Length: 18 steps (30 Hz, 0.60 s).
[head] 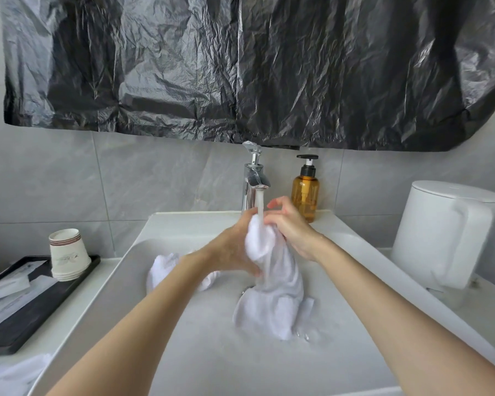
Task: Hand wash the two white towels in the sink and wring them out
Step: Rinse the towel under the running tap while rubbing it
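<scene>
Both the left hand (233,248) and right hand (290,228), close together, clutch one white towel (275,281) under the running faucet (255,181), second towel (163,267) lying just left; rubbing bunched folds together should clean best.

The towel (272,281) was wet white terry cloth, nubby and limp, as was the second towel (163,267). The sink (183,352) looked like smooth white ceramic with a soft sheen. The faucet (250,192) was mirror-bright chromed metal. The soap bottle (305,195) was glossy clear amber with a black plastic pump. The black plastic sheeting (240,67) was crinkled and shiny, and the cups (67,252) were matt paper.
</scene>
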Each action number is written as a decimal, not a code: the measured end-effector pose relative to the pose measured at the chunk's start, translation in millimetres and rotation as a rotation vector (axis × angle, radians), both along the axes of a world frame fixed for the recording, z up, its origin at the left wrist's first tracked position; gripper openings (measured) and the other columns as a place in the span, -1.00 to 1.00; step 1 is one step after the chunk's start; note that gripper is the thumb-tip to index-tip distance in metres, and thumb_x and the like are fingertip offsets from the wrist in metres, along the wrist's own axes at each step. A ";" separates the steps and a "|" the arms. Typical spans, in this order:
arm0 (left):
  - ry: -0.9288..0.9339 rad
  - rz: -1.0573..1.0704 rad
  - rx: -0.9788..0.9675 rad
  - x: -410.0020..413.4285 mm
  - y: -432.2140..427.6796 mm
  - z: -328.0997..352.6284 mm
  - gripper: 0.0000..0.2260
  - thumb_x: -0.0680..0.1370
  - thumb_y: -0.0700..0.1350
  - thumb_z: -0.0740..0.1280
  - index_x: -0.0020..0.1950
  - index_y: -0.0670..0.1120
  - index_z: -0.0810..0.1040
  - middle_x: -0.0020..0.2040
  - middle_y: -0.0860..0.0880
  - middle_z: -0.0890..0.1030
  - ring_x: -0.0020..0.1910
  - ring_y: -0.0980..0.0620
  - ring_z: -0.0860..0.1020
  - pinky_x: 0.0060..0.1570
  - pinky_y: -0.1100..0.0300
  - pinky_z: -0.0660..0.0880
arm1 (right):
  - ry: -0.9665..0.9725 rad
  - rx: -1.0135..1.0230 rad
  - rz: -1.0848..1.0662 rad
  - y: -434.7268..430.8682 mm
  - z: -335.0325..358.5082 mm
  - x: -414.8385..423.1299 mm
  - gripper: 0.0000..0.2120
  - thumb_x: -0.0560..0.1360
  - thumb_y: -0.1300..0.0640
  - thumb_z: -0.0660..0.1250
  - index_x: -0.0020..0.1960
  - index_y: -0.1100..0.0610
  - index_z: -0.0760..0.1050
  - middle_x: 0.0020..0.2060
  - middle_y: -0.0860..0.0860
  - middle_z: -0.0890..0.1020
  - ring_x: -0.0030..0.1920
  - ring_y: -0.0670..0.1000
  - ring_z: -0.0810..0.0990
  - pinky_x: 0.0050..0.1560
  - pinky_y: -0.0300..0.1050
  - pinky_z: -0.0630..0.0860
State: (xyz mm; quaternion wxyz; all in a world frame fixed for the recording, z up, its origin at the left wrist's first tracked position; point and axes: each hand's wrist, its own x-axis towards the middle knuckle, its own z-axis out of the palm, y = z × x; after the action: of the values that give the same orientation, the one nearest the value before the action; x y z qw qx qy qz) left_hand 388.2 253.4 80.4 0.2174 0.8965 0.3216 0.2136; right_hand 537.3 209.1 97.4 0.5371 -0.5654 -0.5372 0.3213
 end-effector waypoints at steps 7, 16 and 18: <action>-0.437 0.102 -0.288 -4.2 -11.8 20.6 -0.57 0.44 -0.39 0.43 0.23 -0.10 0.41 -0.16 0.04 0.52 -0.21 0.13 0.52 -0.32 0.45 0.46 | -0.034 -0.053 0.047 0.6 -4.5 3.4 -0.66 0.55 -0.16 0.28 0.19 0.03 0.38 0.05 -0.01 0.55 0.00 -0.06 0.52 -0.04 -0.17 0.38; -0.787 0.366 -0.477 -20.6 7.6 24.3 -0.70 0.44 -0.30 0.39 0.16 -0.17 0.52 -0.19 -0.07 0.53 -0.28 0.03 0.47 -0.43 0.30 0.35 | -0.317 -0.344 0.294 -5.2 -27.3 9.7 -0.41 0.28 0.10 0.48 0.29 0.10 0.45 0.19 0.06 0.61 0.19 0.05 0.60 0.26 0.10 0.50; -0.768 0.435 -0.459 -23.7 12.6 24.1 -0.70 0.46 -0.26 0.40 0.17 -0.17 0.51 -0.10 -0.07 0.54 -0.24 0.03 0.47 -0.38 0.25 0.34 | -0.230 -0.305 0.234 -3.4 -23.8 8.6 -0.52 0.26 0.16 0.39 0.18 0.12 0.47 0.10 0.14 0.62 0.12 0.12 0.63 0.14 0.11 0.53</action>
State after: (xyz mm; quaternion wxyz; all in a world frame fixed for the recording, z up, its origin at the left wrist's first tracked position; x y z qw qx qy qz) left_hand 364.5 266.0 104.6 0.4623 0.5943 0.4366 0.4925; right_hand 545.8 205.7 73.6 0.3397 -0.6069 -0.6020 0.3923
